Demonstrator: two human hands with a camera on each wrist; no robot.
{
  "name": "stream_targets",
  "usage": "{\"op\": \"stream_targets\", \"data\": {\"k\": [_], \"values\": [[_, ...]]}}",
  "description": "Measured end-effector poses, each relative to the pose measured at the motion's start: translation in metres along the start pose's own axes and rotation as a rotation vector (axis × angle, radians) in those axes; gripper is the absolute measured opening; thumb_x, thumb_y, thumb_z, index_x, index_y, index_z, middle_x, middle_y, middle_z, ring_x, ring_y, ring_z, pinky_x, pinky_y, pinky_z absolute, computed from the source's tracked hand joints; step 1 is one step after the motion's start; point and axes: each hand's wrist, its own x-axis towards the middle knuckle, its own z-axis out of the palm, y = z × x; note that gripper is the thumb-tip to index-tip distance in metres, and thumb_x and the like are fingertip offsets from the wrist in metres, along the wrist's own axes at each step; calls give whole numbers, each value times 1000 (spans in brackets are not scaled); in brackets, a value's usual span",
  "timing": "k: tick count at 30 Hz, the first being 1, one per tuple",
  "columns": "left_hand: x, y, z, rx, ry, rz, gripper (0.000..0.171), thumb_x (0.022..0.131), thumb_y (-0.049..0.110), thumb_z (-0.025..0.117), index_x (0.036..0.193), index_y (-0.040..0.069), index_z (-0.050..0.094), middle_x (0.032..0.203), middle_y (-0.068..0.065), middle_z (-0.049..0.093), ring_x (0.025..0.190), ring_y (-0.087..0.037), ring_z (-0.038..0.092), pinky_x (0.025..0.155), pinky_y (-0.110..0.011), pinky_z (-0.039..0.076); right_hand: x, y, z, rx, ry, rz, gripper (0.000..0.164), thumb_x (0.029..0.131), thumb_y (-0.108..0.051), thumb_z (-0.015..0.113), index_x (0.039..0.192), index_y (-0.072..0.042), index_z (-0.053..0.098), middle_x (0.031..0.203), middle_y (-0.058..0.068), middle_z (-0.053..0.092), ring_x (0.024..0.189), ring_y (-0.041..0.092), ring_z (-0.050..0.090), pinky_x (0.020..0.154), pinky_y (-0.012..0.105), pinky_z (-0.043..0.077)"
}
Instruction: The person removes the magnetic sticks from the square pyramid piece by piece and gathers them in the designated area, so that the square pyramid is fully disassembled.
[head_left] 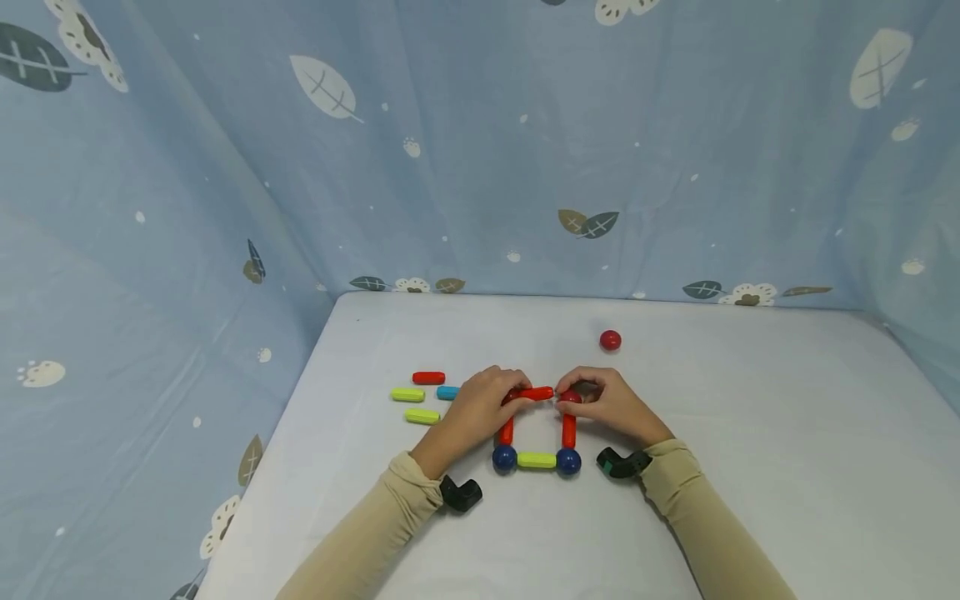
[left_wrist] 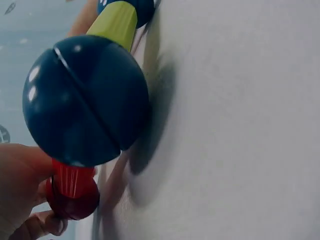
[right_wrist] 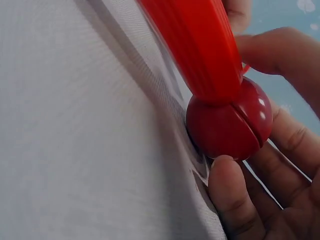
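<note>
A square of magnetic building rods and balls lies on the white table. Its near side is a yellow-green rod [head_left: 537, 460] between a left blue ball [left_wrist: 85, 100] and a right blue ball [head_left: 568, 462]. Red rods run back from both; the right one [head_left: 569, 432] joins a red ball [right_wrist: 230, 122]. My left hand [head_left: 480, 404] grips the far-left red ball [left_wrist: 75, 202], its fingertips on the red rod [head_left: 537, 393] that points right. Thumb and fingers of my right hand [head_left: 603, 402] pinch the far-right red ball, close to that rod's end.
Left of my left hand lie a loose red rod [head_left: 428, 378], a blue rod [head_left: 447, 392] partly hidden by the hand, and yellow-green rods [head_left: 408, 394]. A single red ball [head_left: 611, 340] sits farther back. A patterned blue curtain [head_left: 480, 167] hangs behind the table.
</note>
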Motion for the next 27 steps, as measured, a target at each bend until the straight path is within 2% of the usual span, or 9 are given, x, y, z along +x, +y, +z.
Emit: {"op": "stream_targets", "data": {"k": [4, 7, 11, 19, 27], "values": [[0, 5, 0, 64, 11, 21, 23, 98, 36, 71, 111, 18, 72, 94, 5, 73, 86, -13, 52, 74, -27, 44, 0, 0, 2, -20, 14, 14, 17, 88, -22, 84, 104, -20, 76, 106, 2, 75, 89, 14, 65, 73, 24, 55], [0, 6, 0, 67, 29, 26, 22, 98, 34, 72, 111, 17, 72, 97, 4, 74, 92, -14, 54, 78, -29, 45, 0, 0, 3, -37, 18, 29, 18, 89, -23, 83, 106, -20, 76, 107, 2, 75, 89, 15, 63, 73, 24, 54], [0, 6, 0, 66, 41, 43, 21, 96, 32, 74, 109, 17, 72, 96, 5, 74, 88, -12, 57, 78, -28, 44, 0, -1, 3, -43, 19, 44, 20, 89, -24, 83, 106, -20, 76, 108, 2, 75, 88, 16, 63, 73, 24, 54], [-1, 8, 0, 148, 48, 54, 19, 98, 34, 71, 111, 21, 68, 98, 8, 74, 87, -11, 57, 76, -28, 38, 0, -4, 2, -37, 8, 51, 21, 88, -25, 84, 107, -20, 76, 108, 3, 75, 91, 19, 64, 76, 23, 55], [-1, 8, -2, 103, 71, 29, 22, 96, 34, 73, 114, 21, 69, 106, 7, 76, 95, -14, 61, 83, -32, 43, 0, -6, 1, -25, 5, 35, 23, 89, -23, 83, 109, -15, 77, 110, 6, 76, 92, 16, 63, 75, 22, 54]]}}
